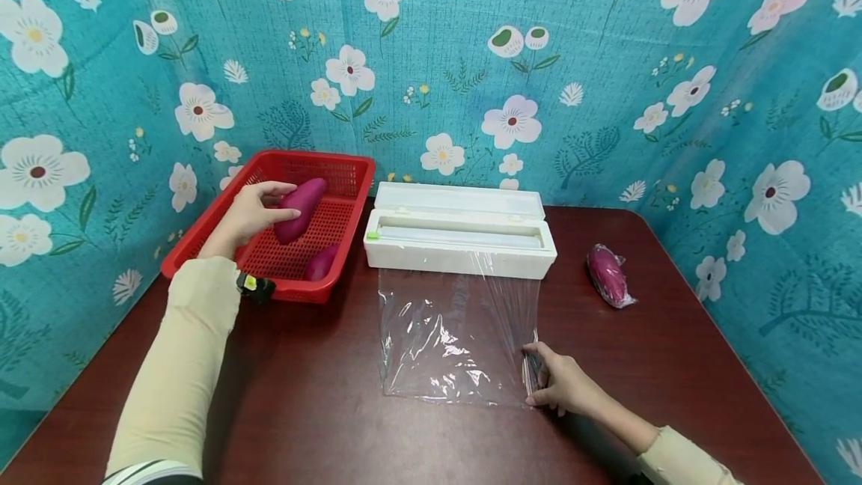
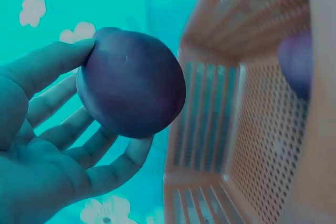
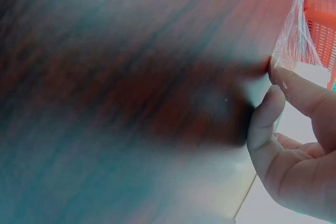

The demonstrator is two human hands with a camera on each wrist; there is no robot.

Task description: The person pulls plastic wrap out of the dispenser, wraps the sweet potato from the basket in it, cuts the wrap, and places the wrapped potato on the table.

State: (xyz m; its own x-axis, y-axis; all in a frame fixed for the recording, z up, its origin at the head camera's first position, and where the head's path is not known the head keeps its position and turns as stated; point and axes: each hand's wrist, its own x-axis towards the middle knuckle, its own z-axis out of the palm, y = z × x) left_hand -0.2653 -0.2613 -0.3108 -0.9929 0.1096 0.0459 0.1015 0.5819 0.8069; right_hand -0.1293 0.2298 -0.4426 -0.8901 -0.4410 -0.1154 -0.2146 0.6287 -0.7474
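Turquoise floral cloth [image 1: 411, 114] hangs behind the dark desk [image 1: 310, 395]. Above the red basket [image 1: 303, 292] at the desk's far left, the left hand [image 1: 249, 214] has its grip round a purple vegetable [image 1: 299, 212]; a second vegetable [image 1: 322, 264] lies inside. Clear film [image 1: 438, 339] runs from a white box [image 1: 465, 258] by the far edge toward the near edge. The right hand [image 1: 566, 382] touches the film's near right corner; whether that grip pinches it, I cannot tell. A wrapped vegetable [image 1: 609, 275] lies near the right edge.
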